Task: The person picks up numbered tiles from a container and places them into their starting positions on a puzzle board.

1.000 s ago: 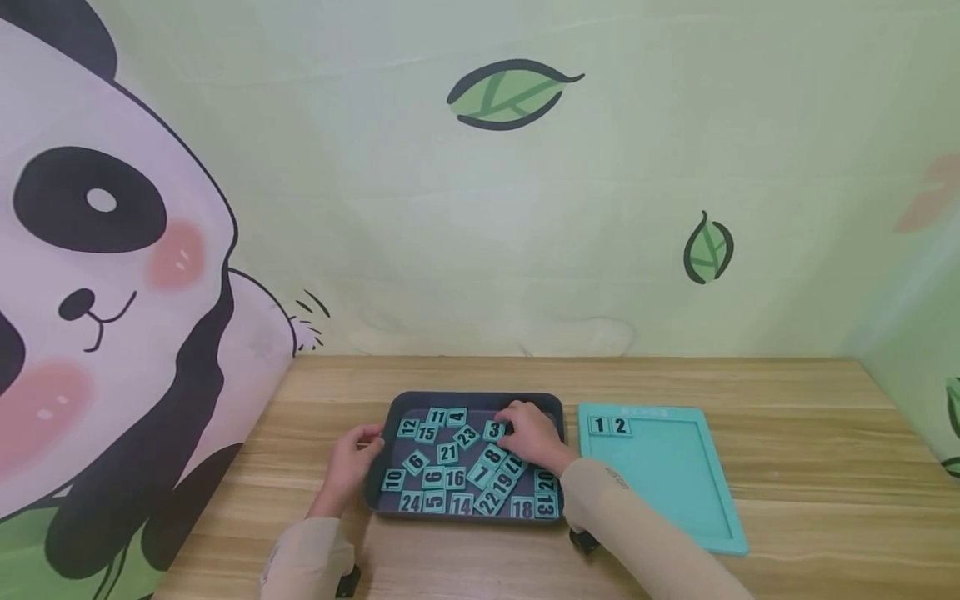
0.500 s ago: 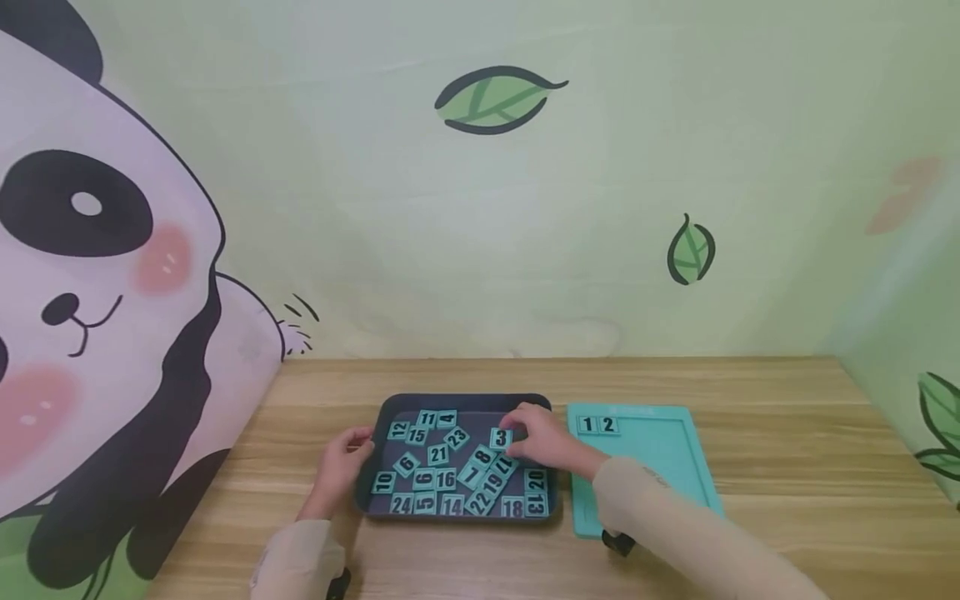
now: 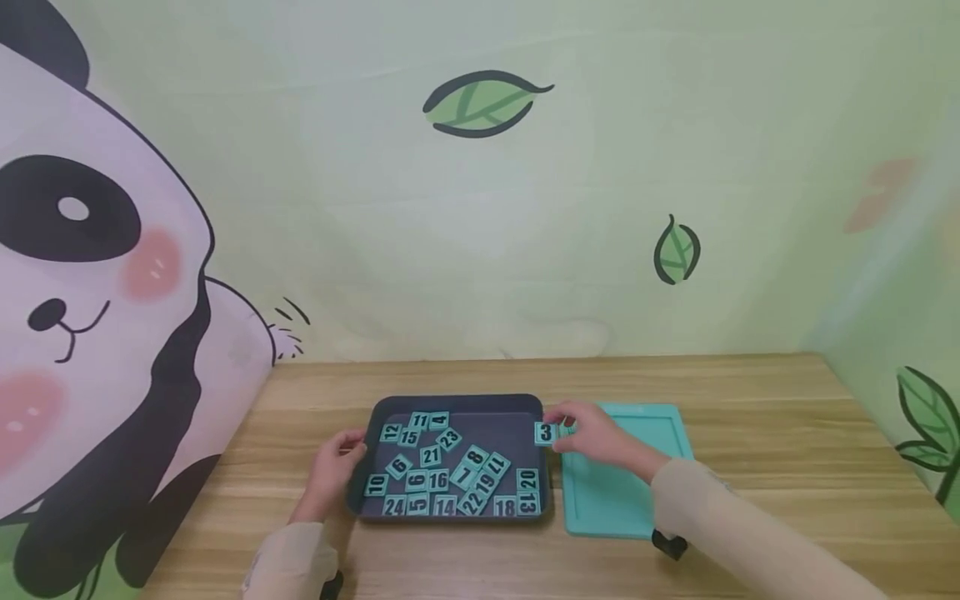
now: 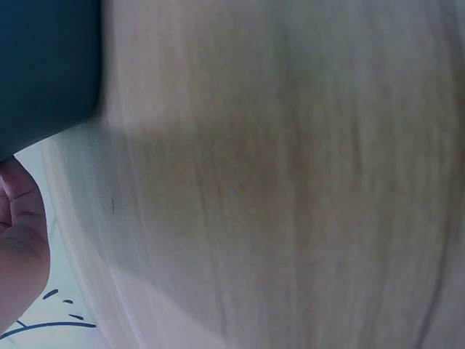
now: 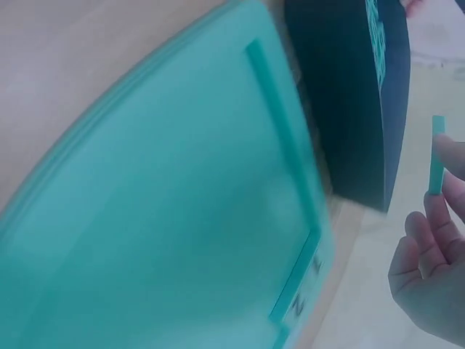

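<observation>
My right hand (image 3: 600,437) pinches the number 3 tile (image 3: 545,433) between thumb and fingers, raised over the dark tray's right rim. The right wrist view shows that tile (image 5: 437,156) edge-on in the fingertips. At the tray's left side, my left hand (image 3: 330,475) holds the dark tray (image 3: 450,520) by its rim; the left wrist view has part of that hand (image 4: 22,233) against the tray's outer wall (image 4: 47,65). To the right lies a turquoise frame board (image 3: 607,500), partly covered by the right hand and sleeve. Tiles 1 and 2 (image 5: 298,305) sit in its corner.
Loose numbered tiles lie scattered in the tray, among them 21 (image 3: 431,456), 19 (image 3: 486,483) and 4 (image 3: 439,420). Tray and board stand side by side on a wooden table (image 3: 420,567). Behind rises a wall with a panda print (image 3: 97,233).
My right hand has lifted the 3 tile from the tray's upper right area and carried it right, over the rim. The left hand stays at the tray's left side. The head view has shifted slightly.
</observation>
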Demonstrator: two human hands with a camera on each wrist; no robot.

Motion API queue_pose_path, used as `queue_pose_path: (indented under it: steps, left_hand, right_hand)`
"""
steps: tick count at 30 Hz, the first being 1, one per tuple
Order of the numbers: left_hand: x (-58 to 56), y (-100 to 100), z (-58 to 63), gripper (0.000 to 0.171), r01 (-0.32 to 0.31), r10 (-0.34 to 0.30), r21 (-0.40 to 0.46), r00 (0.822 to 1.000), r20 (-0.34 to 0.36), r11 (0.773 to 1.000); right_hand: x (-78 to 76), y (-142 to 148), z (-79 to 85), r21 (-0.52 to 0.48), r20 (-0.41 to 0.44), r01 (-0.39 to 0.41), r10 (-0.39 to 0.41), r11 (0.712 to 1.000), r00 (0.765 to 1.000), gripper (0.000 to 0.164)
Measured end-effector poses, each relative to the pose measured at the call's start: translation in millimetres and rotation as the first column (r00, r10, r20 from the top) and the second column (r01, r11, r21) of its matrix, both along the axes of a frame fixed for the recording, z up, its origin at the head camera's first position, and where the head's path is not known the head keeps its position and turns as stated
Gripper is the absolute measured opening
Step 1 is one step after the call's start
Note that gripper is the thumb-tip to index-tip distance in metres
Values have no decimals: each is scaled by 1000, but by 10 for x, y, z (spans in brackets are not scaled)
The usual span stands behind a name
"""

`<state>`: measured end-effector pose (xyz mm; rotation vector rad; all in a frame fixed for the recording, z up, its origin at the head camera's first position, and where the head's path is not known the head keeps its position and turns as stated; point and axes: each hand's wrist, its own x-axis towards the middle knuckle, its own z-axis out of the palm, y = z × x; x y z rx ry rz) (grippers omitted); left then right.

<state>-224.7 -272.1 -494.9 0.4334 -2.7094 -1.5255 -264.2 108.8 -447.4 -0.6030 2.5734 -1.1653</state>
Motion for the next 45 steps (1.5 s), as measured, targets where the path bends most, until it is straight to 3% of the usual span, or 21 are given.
queue_pose_path:
  steps: [8, 24, 28, 37, 45]
  left_hand:
    - [15, -11, 4, 31, -3, 3, -8, 1000, 2, 1000]
    - [18, 13, 24, 31, -3, 3, -15, 1000, 20, 1000]
    - [18, 12, 17, 30, -8, 9, -26, 1000, 26, 1000]
    - [5, 3, 3, 31, -8, 8, -16, 1000, 30, 1000]
    - [6, 3, -1, 30, -7, 8, -18, 1000, 18, 1000]
  right_hand:
    - [-67, 368, -50, -8, -24, 38, -38, 999, 999, 32]
    - [-232, 840, -274, 81, -128, 146, -135, 986, 982, 36]
    - [-258, 890, -334, 82, -159, 142, -128, 986, 979, 34]
    - [-275, 892, -428, 134, -97, 207, -195, 969, 976, 33]
    - [-298, 871, -511, 162, -101, 232, -218, 959, 971, 32]
